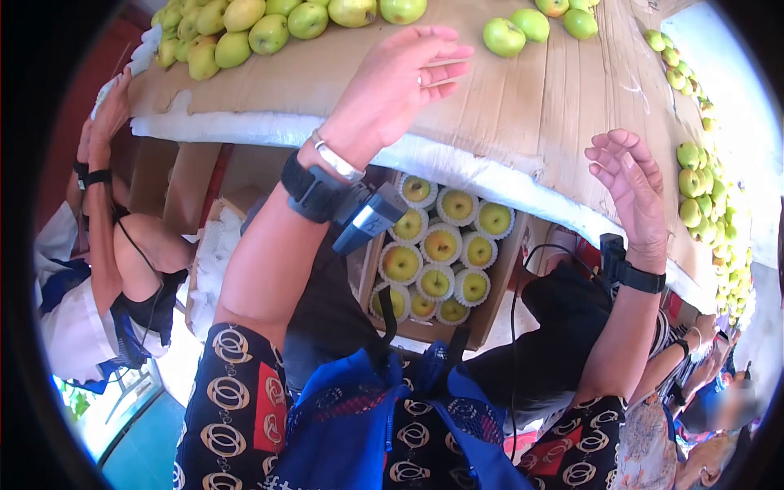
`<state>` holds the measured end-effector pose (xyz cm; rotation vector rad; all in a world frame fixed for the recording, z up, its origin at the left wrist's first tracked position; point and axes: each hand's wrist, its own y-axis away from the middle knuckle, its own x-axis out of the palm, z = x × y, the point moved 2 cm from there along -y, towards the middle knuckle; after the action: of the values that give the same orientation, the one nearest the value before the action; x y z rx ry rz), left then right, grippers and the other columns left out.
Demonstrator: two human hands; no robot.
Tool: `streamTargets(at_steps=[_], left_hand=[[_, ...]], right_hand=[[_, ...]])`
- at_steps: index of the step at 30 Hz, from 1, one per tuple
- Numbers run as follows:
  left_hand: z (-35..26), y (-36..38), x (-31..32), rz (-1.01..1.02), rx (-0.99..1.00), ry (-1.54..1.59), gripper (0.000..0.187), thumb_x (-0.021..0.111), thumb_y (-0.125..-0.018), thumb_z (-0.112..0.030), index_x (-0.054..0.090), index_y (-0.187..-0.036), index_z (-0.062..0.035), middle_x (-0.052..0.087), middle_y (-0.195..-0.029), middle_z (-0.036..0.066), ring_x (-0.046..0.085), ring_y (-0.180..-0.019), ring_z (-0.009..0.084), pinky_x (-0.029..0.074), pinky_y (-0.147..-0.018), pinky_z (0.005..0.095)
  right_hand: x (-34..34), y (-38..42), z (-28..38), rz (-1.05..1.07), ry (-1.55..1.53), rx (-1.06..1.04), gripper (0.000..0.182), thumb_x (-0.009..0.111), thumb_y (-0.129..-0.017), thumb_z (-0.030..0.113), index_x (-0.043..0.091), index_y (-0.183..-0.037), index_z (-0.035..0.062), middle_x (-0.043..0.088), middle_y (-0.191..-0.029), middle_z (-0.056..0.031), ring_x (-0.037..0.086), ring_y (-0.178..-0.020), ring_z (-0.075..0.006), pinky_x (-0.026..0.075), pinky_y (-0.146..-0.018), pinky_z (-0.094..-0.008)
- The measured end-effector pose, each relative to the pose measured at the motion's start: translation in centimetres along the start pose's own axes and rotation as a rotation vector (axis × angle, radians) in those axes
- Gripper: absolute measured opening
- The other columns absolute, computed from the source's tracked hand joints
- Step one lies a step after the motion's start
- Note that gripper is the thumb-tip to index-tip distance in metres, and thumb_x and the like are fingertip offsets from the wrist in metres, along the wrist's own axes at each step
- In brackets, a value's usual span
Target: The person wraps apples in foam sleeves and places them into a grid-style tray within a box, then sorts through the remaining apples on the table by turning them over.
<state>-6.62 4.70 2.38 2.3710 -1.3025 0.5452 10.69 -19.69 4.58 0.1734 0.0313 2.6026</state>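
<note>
Cardboard box shows twelve apples; left hand and right hand have half-open, empty grips.

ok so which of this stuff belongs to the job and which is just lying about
Probably in the job:
left hand and right hand
apples in white frilled cups, inside an open carton
loose apples on the cardboard tabletop

Probably just around:
black cable
pale bracelet
teal surface, lower left
</note>
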Motion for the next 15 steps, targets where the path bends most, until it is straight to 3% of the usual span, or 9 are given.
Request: streamTargets(at_steps=[3, 10, 15], left_hand=[[0.3, -0.2, 0.1, 0.0, -0.05, 0.004, 0.032, 0.051, -0.086, -0.019, 0.045, -0.115, -0.0053, 0.052, -0.116, 0.012, 0.05, -0.105, 0.0211, 0.039, -0.09, 0.0331], [0.6, -0.8, 0.8, 0.018, -0.069, -0.024, 0.032, 0.052, -0.086, -0.02, 0.046, -0.114, -0.0057, 0.051, -0.117, 0.012, 0.05, -0.106, 0.0208, 0.039, -0.089, 0.0324], [1.1, -0.5, -0.5, 0.04, -0.07, -0.088, 0.029, 0.052, -0.086, -0.018, 0.048, -0.112, -0.0059, 0.052, -0.116, 0.011, 0.052, -0.1, 0.0184, 0.041, -0.084, 0.0298]], right_hand=[[0.4, -1.0, 0.7, -0.046, 0.145, -0.007, 0.031, 0.052, -0.088, 0.017, 0.051, -0.115, 0.0009, 0.057, -0.11, -0.0136, 0.057, -0.099, -0.0212, 0.045, -0.083, -0.0305], [0.1, -1.6, 1.8, -0.156, 0.021, -0.083, 0.032, 0.053, -0.088, 0.018, 0.053, -0.114, 0.001, 0.059, -0.108, -0.0125, 0.057, -0.098, -0.0191, 0.044, -0.082, -0.0279], [-0.1, -1.6, 1.2, -0.247, 0.081, -0.183, 0.023, 0.054, -0.088, 0.02, 0.058, -0.102, 0.0027, 0.063, -0.095, -0.0079, 0.06, -0.088, -0.0164, 0.046, -0.076, -0.0268]])
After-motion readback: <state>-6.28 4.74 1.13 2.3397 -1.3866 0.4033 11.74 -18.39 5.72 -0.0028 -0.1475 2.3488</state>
